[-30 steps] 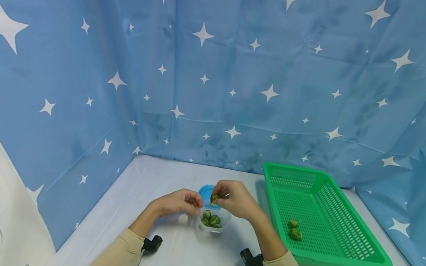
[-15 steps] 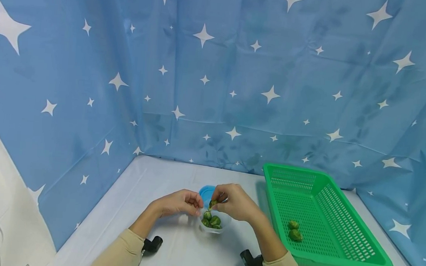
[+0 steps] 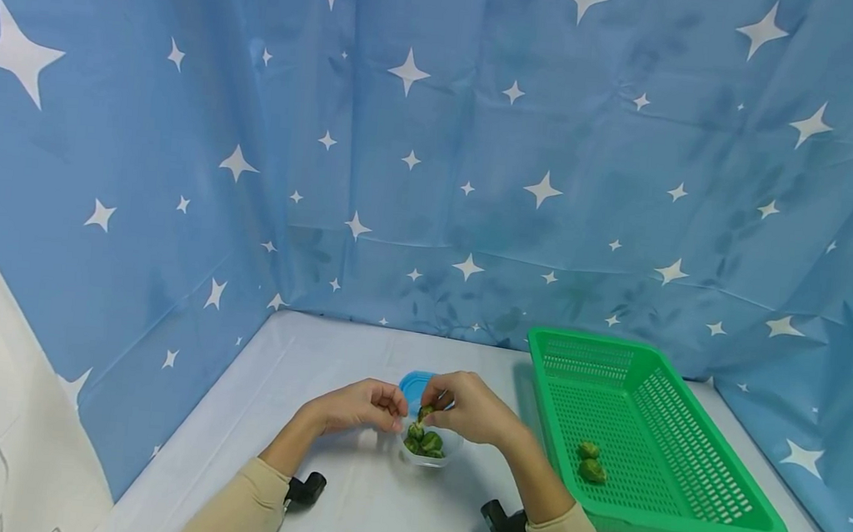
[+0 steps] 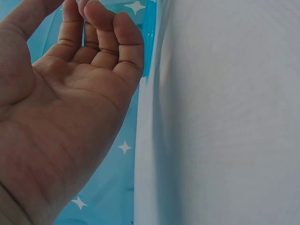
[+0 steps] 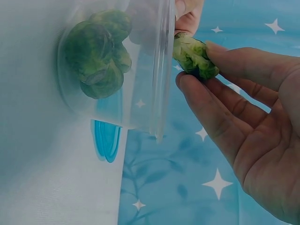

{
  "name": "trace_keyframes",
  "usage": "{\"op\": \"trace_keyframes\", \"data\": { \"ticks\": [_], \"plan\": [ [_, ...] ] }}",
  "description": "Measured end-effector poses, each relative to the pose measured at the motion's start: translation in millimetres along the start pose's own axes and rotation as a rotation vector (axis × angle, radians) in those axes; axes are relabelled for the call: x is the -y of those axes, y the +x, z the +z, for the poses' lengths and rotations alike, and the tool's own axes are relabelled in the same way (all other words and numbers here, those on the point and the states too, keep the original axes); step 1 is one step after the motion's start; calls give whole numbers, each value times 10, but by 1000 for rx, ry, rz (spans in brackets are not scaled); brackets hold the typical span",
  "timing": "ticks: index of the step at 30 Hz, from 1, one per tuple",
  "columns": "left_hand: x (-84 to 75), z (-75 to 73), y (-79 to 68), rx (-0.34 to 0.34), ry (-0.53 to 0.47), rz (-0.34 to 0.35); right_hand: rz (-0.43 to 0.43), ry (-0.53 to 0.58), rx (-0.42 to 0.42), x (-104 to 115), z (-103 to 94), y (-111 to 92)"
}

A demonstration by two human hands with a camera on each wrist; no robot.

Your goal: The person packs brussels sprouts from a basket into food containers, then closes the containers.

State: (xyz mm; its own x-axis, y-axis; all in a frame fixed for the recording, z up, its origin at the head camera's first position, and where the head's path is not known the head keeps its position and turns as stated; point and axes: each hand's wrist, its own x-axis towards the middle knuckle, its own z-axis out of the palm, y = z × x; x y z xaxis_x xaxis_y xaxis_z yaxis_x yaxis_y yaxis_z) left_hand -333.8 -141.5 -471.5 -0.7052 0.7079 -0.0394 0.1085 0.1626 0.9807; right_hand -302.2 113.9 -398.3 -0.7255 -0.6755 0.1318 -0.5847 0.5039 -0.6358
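Observation:
In the head view my right hand (image 3: 471,407) pinches a Brussels sprout (image 3: 425,414) between thumb and fingertips, over the mouth of a small clear plastic container (image 3: 426,461). The right wrist view shows this held sprout (image 5: 197,57) just past the container's rim (image 5: 164,70). Several Brussels sprouts (image 5: 98,54) lie heaped inside the container. My left hand (image 3: 355,405) stays beside the container's left edge, its fingers (image 4: 126,42) loosely curled and nothing seen between them. Whether its fingertips touch the rim is unclear.
A blue lid (image 3: 415,384) lies on the white table (image 3: 348,494) behind the container. To the right stands a large green plastic basket (image 3: 677,524) with two Brussels sprouts (image 3: 591,469) on its floor. A blue star-patterned curtain (image 3: 437,133) hangs behind the table.
My right hand has lowered the pinched sprout slightly toward the container and a little to the left. The left hand has stayed in place.

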Motion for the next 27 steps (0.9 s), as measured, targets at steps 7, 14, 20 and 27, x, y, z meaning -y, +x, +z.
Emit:
{"op": "trace_keyframes", "data": {
  "ticks": [7,14,20,27],
  "plan": [
    [3,3,1,5,-7,3,4,13,39,8,9,-1],
    [-3,2,-5,2,-7,0,21,14,74,13,21,0],
    [-10,5,-5,-1,4,-3,24,5,106,2,39,1],
    [0,8,4,-8,10,-1,-5,17,153,-15,64,0]
  ]
}}
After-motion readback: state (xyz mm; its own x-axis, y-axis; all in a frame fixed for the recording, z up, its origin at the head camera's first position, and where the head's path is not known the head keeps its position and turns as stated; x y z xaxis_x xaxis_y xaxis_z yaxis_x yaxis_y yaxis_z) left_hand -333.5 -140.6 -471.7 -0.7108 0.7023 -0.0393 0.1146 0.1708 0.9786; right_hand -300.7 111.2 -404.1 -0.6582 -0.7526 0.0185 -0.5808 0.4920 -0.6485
